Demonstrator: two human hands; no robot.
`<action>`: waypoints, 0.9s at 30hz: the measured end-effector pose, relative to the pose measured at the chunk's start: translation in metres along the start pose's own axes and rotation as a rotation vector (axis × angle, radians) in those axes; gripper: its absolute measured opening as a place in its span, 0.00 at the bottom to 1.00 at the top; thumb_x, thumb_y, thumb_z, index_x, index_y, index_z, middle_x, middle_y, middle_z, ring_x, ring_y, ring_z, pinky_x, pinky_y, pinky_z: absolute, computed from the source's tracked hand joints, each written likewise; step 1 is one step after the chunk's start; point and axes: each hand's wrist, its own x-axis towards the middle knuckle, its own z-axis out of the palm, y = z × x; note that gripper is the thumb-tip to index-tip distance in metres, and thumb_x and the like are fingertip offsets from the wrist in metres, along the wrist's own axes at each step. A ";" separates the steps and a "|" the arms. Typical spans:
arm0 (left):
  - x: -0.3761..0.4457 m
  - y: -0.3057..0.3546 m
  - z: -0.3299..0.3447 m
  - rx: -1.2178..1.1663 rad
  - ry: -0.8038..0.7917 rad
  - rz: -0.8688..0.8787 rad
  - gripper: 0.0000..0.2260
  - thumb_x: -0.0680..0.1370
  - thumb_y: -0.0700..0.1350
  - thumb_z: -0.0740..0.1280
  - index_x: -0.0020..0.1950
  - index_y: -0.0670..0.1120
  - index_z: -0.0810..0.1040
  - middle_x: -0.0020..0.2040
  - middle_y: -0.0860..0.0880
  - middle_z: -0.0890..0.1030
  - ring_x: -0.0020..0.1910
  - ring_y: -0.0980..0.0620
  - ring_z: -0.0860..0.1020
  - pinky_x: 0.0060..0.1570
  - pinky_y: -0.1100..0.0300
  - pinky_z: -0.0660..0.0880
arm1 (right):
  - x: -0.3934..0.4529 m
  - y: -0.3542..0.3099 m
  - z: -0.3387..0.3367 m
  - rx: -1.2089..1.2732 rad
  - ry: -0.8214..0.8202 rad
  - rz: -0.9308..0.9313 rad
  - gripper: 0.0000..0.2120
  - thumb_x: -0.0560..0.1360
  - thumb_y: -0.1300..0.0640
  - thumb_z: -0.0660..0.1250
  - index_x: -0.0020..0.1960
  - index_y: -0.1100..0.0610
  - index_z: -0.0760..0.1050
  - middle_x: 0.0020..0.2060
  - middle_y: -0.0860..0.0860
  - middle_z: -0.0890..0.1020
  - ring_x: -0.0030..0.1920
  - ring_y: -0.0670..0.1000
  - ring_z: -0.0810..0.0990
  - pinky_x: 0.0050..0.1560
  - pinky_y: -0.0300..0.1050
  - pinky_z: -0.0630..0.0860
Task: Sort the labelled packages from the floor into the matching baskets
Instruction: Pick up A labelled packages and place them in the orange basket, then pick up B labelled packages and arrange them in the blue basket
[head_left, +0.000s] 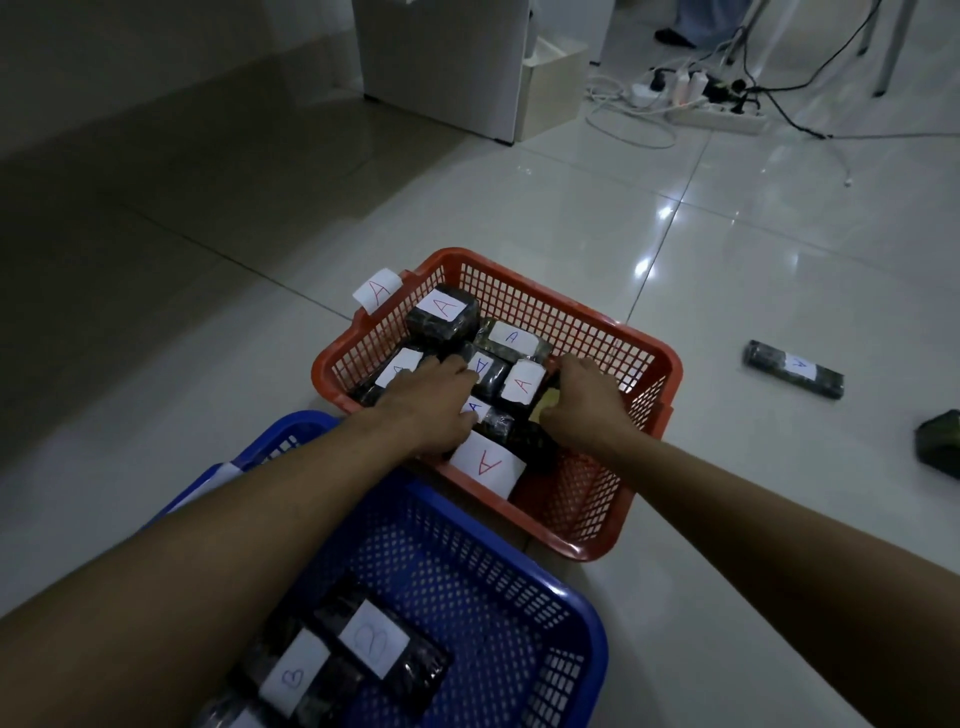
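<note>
- Head view, inside the red basket (597, 317): both hands work among dark wrapped packages labelled A. The left hand (434, 402) lies on the packages at the near-left side, fingers bent over them; whether it grips one cannot be told. The right hand (584, 402) curls round a dark package with a yellowish patch (545, 413) near the right wall.
- Next package: one labelled A (793, 370) lies on the tiled floor (519, 208), well apart to the right of the basket, long axis running left-far to right-near. The right hand is nearer.
- Another dark package (940, 436) lies at the right edge, label unseen.
- Blue basket (571, 613), nearest the person, holds packages labelled B.
- Room: dim; power strips and cables (711, 104) beyond.
</note>
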 end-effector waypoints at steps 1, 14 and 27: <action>-0.002 0.000 -0.001 -0.006 0.036 -0.002 0.21 0.80 0.51 0.61 0.71 0.46 0.67 0.70 0.46 0.69 0.66 0.46 0.68 0.62 0.47 0.71 | -0.004 -0.001 -0.001 -0.004 0.007 -0.026 0.32 0.70 0.60 0.72 0.70 0.55 0.65 0.67 0.55 0.70 0.66 0.57 0.69 0.65 0.58 0.72; 0.003 0.116 -0.034 -0.192 0.305 0.414 0.09 0.77 0.53 0.65 0.46 0.48 0.74 0.46 0.51 0.75 0.48 0.50 0.72 0.44 0.53 0.71 | -0.109 0.071 -0.128 0.049 0.467 -0.102 0.20 0.76 0.55 0.70 0.67 0.51 0.72 0.58 0.49 0.76 0.58 0.46 0.74 0.60 0.42 0.70; -0.053 0.281 0.034 -0.042 -0.087 0.848 0.20 0.77 0.60 0.63 0.65 0.53 0.70 0.58 0.54 0.75 0.50 0.55 0.73 0.48 0.57 0.71 | -0.280 0.250 -0.123 0.113 0.457 0.357 0.12 0.74 0.56 0.71 0.57 0.51 0.79 0.53 0.49 0.80 0.54 0.50 0.77 0.51 0.43 0.72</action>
